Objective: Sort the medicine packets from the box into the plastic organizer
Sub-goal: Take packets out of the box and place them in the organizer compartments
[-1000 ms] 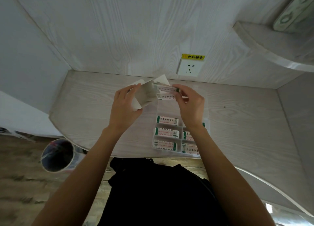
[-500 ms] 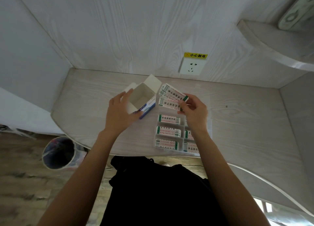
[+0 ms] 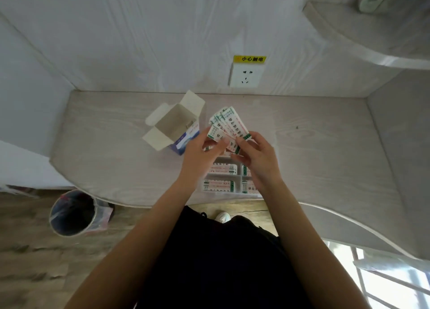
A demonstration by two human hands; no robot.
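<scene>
Dropped the box (image 3: 176,127) on the desk (image 3: 325,145); both my left hand (image 3: 200,152) and right hand (image 3: 258,152) now pinch the fanned packets (image 3: 229,127) above the organizer (image 3: 221,176).

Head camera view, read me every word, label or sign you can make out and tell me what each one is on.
"小心触电": yellow sticker on the wall above the white socket.
Fanned medicine packets held in both hands: black characters and green bands, too blurred to read.
Packets in the plastic organizer: print too small and blurred to read.
Open box on the desk: blue side panel, print unreadable.
</scene>
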